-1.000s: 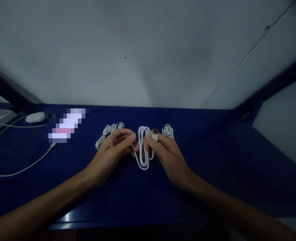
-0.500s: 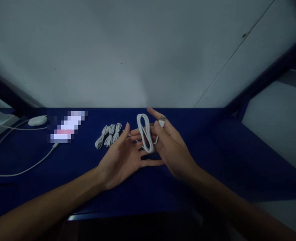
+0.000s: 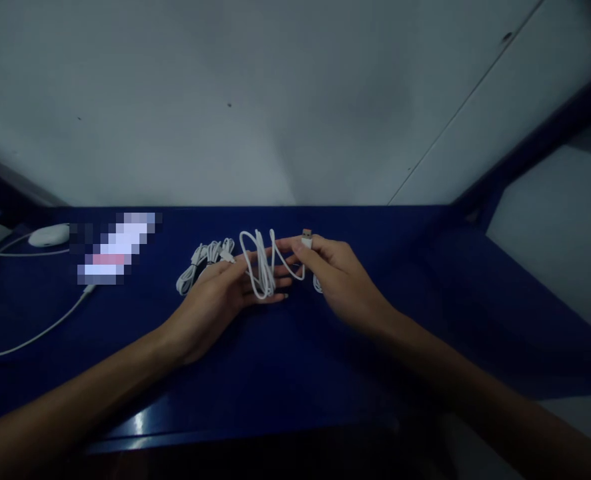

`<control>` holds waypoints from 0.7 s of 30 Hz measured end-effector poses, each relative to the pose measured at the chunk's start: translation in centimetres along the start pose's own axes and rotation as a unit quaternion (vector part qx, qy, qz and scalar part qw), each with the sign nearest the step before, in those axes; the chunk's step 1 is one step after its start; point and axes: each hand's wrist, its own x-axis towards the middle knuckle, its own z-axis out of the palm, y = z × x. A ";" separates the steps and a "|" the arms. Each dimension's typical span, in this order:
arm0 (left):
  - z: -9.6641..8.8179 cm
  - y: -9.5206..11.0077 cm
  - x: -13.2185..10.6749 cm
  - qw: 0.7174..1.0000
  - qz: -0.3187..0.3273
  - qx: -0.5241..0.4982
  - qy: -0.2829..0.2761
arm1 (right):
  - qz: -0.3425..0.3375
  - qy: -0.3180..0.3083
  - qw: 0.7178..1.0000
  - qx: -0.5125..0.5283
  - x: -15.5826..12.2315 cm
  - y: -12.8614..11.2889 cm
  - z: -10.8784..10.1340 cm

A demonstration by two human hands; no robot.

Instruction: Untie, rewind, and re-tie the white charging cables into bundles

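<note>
A white USB cable [image 3: 261, 265] hangs in loose loops between my two hands above a dark blue table [image 3: 325, 360]. My left hand [image 3: 223, 293] lies palm up under the loops, fingers curled lightly around them. My right hand [image 3: 338, 277] pinches the cable's plug end [image 3: 306, 239] between thumb and forefinger. Several bundled white cables [image 3: 203, 261] lie on the table just behind my left hand.
A white mouse [image 3: 49, 235] with its cord [image 3: 35, 333] sits at the far left, next to a blurred-out patch [image 3: 113, 248]. A pale wall stands right behind the table. A dark frame rail [image 3: 525, 153] runs along the right.
The tight coil held by my right hand has loosened into open loops now resting in my left hand. Both hands have dropped lower, and my right hand now pinches the plug.
</note>
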 end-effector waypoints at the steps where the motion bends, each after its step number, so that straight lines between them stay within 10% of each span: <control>1: -0.3 0.1 0.1 1.000 0.001 0.006 0.008 | 0.005 -0.013 1.000 0.003 0.3 0.2 0.0; 21: -1.6 -1.2 -0.8 0.996 -0.035 0.066 -0.052 | 0.105 -0.112 0.983 0.098 -1.3 2.1 1.3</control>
